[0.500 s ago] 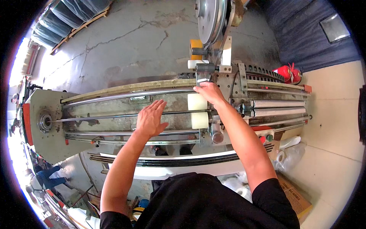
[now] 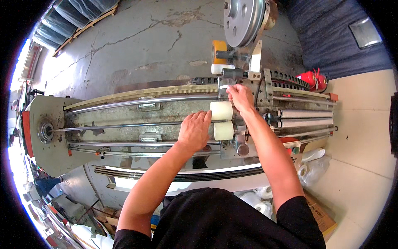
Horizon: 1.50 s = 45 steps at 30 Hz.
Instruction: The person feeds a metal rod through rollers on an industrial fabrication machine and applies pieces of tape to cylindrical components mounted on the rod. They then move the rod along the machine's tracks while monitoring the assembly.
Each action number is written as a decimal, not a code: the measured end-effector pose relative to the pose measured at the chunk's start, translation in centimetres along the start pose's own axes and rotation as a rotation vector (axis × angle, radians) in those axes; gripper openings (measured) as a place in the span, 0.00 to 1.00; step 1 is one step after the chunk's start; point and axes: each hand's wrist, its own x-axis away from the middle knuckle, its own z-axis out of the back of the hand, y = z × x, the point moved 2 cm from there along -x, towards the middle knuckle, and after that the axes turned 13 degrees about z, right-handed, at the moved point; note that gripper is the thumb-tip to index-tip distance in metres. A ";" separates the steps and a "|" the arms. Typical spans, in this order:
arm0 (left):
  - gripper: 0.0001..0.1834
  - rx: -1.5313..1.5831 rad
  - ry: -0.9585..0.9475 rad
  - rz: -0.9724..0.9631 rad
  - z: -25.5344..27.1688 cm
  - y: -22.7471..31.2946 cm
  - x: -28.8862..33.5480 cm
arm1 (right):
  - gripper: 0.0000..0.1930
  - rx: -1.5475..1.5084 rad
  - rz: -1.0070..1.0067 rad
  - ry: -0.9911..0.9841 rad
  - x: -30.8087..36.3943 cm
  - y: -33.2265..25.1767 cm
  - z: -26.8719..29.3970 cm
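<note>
My right hand (image 2: pixel 241 98) pinches the end of a narrow white strip (image 2: pixel 224 86) just in front of a dark roller (image 2: pixel 233 74). Beside it, the upper cream roller (image 2: pixel 222 111) sits above a lower cream roller (image 2: pixel 224 130) on the machine's carriage. To the left of this pair, my left hand (image 2: pixel 195 130) lies over the long thin rod (image 2: pixel 124 126), palm down. Its fingers are extended, with the fingertips close to the upper roller; its thumb is hidden.
A grey wheel (image 2: pixel 244 20) and a yellow roll (image 2: pixel 218 50) stand at the carriage's far end. Long rails (image 2: pixel 145 103) run left to an end plate (image 2: pixel 52 145). Two silver rollers (image 2: pixel 306 113) lie right, and red fire extinguishers (image 2: pixel 313 81) stand by the wall.
My left hand has moved right, up to the cream rollers. My right hand has shifted slightly right and now pinches the white strip. The view has shifted a little.
</note>
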 end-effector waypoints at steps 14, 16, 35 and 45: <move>0.46 -0.051 -0.015 0.066 -1.5 1.5 -0.9 | 0.15 -0.609 -0.221 -0.126 14.9 -0.4 2.8; 0.48 -0.049 -0.005 0.063 -1.5 1.7 -0.7 | 0.16 -0.540 -0.113 -0.094 16.8 -0.7 3.3; 0.43 -0.086 -0.004 0.034 -1.1 2.4 -0.6 | 0.24 0.288 0.303 0.189 27.4 15.2 4.6; 0.47 -0.138 -0.068 0.057 -1.3 2.4 -1.0 | 0.28 0.587 0.610 -0.041 22.5 18.1 5.3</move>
